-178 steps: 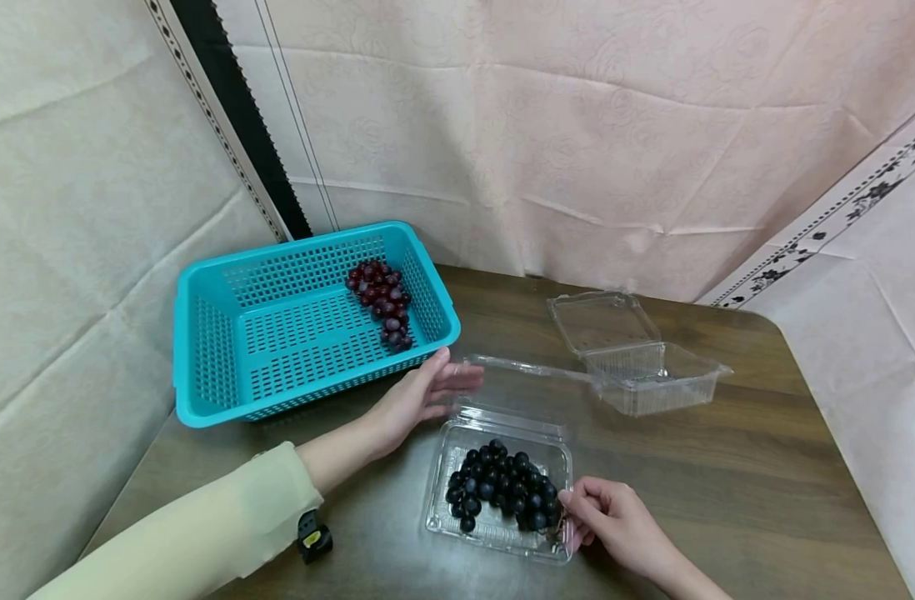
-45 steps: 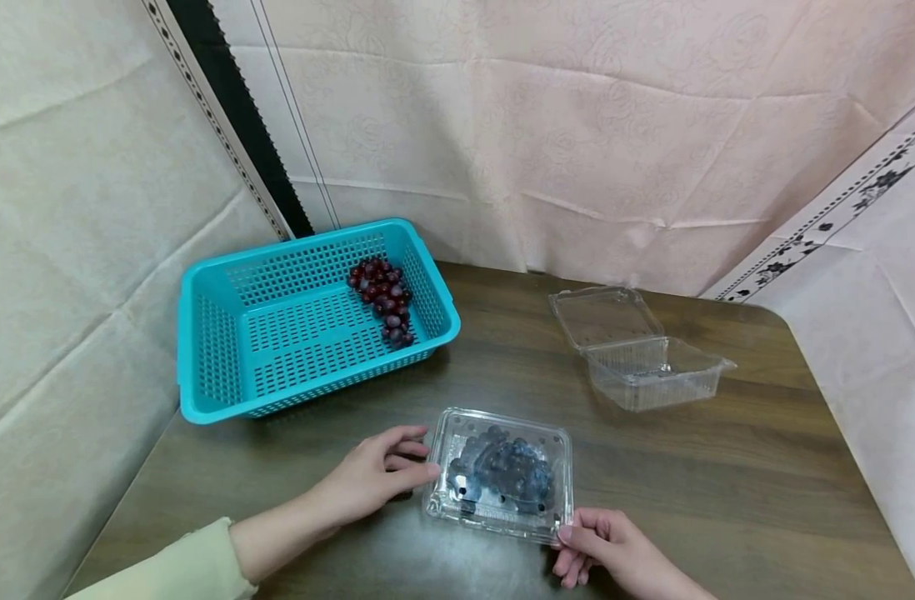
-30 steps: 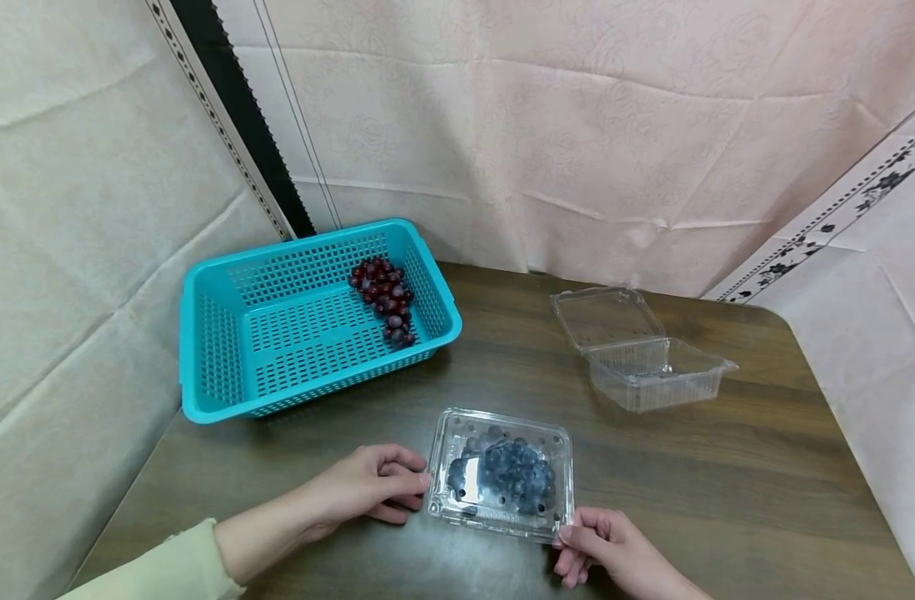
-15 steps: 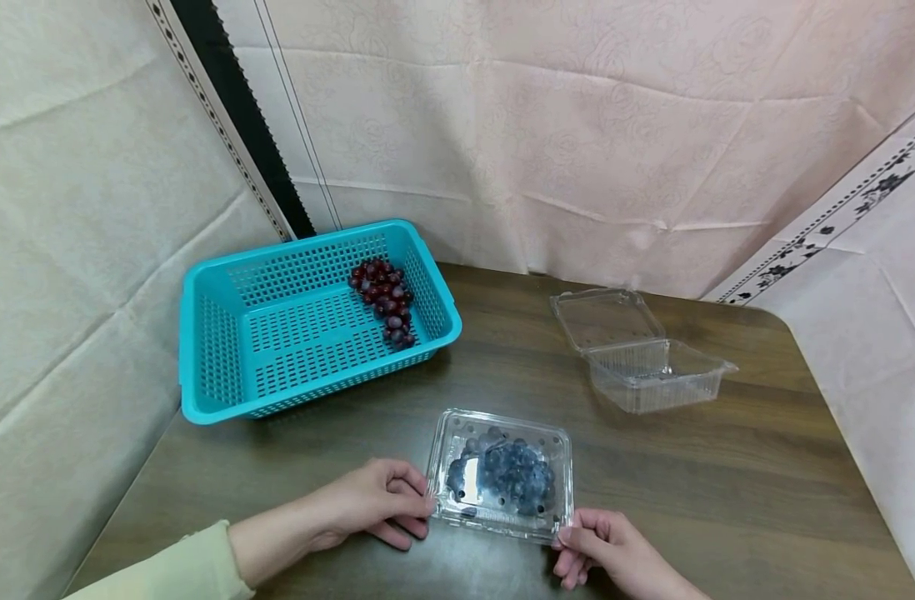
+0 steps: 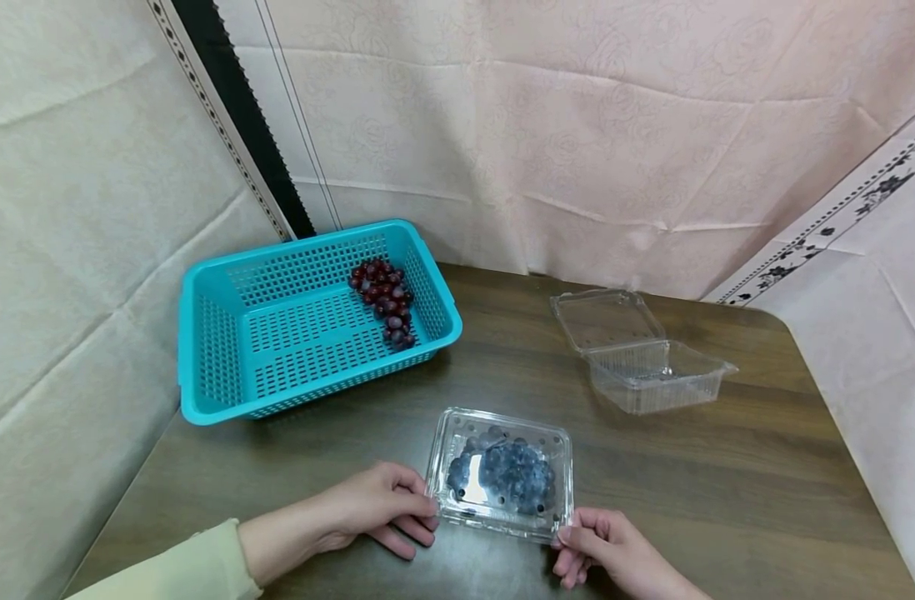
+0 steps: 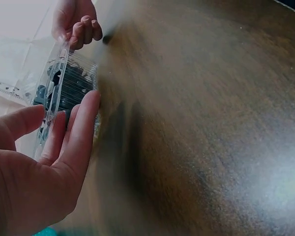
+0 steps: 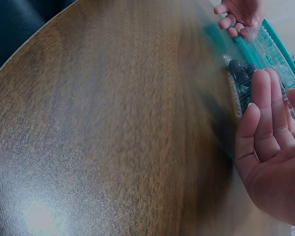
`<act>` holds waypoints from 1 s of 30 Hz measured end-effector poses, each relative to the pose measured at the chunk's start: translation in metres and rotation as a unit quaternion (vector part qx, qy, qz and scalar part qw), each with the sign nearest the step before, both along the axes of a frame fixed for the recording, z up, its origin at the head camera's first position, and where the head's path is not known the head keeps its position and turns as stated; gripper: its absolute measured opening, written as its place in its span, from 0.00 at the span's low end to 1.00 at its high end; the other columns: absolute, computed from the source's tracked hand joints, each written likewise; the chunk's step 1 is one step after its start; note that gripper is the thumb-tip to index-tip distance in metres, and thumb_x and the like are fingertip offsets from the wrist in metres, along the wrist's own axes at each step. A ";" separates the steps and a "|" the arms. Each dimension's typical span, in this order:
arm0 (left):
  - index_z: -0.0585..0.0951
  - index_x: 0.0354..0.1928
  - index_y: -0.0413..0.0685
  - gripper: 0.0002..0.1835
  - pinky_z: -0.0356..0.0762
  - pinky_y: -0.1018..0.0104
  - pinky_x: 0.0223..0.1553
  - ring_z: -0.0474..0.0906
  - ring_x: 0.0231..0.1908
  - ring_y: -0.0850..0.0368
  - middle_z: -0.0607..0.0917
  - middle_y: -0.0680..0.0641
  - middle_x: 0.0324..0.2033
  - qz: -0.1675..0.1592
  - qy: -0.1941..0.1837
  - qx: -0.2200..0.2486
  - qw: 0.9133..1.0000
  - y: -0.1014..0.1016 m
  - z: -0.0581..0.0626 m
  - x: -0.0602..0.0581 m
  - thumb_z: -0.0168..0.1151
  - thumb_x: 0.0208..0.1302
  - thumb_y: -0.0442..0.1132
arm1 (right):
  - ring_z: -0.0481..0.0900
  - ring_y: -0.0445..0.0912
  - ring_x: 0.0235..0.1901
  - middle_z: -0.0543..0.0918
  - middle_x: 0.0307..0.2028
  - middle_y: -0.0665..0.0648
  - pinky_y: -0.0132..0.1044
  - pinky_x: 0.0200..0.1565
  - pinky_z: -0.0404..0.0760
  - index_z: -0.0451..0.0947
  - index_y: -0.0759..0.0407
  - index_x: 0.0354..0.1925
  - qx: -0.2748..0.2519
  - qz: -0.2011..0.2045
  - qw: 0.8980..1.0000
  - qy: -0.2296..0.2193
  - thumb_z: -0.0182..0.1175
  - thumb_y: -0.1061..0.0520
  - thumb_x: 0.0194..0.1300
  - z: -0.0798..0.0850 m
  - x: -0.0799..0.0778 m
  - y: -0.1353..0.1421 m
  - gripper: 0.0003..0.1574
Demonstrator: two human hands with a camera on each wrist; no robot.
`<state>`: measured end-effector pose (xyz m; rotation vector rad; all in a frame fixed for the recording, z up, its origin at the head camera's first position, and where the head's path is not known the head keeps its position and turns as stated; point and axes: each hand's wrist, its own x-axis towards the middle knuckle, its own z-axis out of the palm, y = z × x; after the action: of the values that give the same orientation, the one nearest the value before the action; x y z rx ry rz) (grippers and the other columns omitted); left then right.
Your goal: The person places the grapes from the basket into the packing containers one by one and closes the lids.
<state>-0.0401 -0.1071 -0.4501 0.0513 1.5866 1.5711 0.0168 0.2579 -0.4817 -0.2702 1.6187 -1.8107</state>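
A clear plastic clamshell box [image 5: 502,425] lies near the table's front, its lid down over a bunch of dark grapes [image 5: 513,475]. My left hand [image 5: 371,508] pinches the rim at the box's front left corner, thumb on top and fingers below. At the front right corner my right hand [image 5: 607,542] pinches the rim between thumb and fingers. Seen from the left wrist, the thumb and fingers [image 6: 81,132] lie on either side of the rim. In the right wrist view, the fingers [image 7: 265,110] reach under the box's edge.
A turquoise basket [image 5: 277,404] with a bunch of red grapes [image 5: 386,300] stands back left. Back right, a second clear clamshell box [image 5: 656,383] stands with its lid raised. The wooden table [image 5: 765,467] is bordered by hanging cloth [image 5: 615,150].
Since the oldest frame, the box's lid has come down over the dark grapes. My left hand has moved from the lid to the front left corner; the right still pinches the right corner.
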 end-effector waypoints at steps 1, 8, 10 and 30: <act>0.83 0.43 0.34 0.08 0.92 0.54 0.38 0.92 0.42 0.45 0.90 0.37 0.40 0.000 0.000 0.001 1.000 0.000 0.000 0.000 0.64 0.76 0.35 | 0.90 0.38 0.34 0.92 0.35 0.50 0.31 0.39 0.89 0.68 0.91 0.47 0.001 0.000 1.000 0.001 0.51 0.62 0.84 0.000 0.000 0.000 0.24; 0.82 0.39 0.36 0.06 0.92 0.53 0.37 0.92 0.42 0.44 0.91 0.38 0.39 -0.001 0.002 -0.002 1.000 0.002 -0.001 0.001 0.63 0.75 0.32 | 0.90 0.39 0.34 0.92 0.36 0.51 0.31 0.40 0.89 0.68 0.91 0.47 -0.005 0.003 1.000 -0.006 0.50 0.62 0.84 0.000 -0.001 0.000 0.25; 0.81 0.37 0.37 0.06 0.92 0.53 0.37 0.92 0.42 0.43 0.91 0.38 0.39 -0.001 0.005 -0.003 1.000 0.002 -0.001 0.001 0.62 0.75 0.32 | 0.90 0.39 0.35 0.92 0.36 0.51 0.30 0.40 0.89 0.67 0.92 0.48 -0.008 0.004 1.000 -0.014 0.50 0.62 0.84 0.000 -0.002 0.000 0.25; 0.83 0.43 0.36 0.07 0.92 0.54 0.33 0.92 0.39 0.45 0.90 0.39 0.39 -0.006 0.008 -0.022 1.000 0.000 0.005 -0.001 0.64 0.75 0.36 | 0.90 0.38 0.37 0.92 0.38 0.51 0.29 0.41 0.88 0.65 0.93 0.50 -0.025 0.022 0.999 -0.026 0.48 0.61 0.86 0.001 -0.004 0.002 0.27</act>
<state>-0.0406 -0.1072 -0.4453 0.0495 1.6293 1.5286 0.0131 0.2601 -0.4809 -0.2768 1.5213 -1.8125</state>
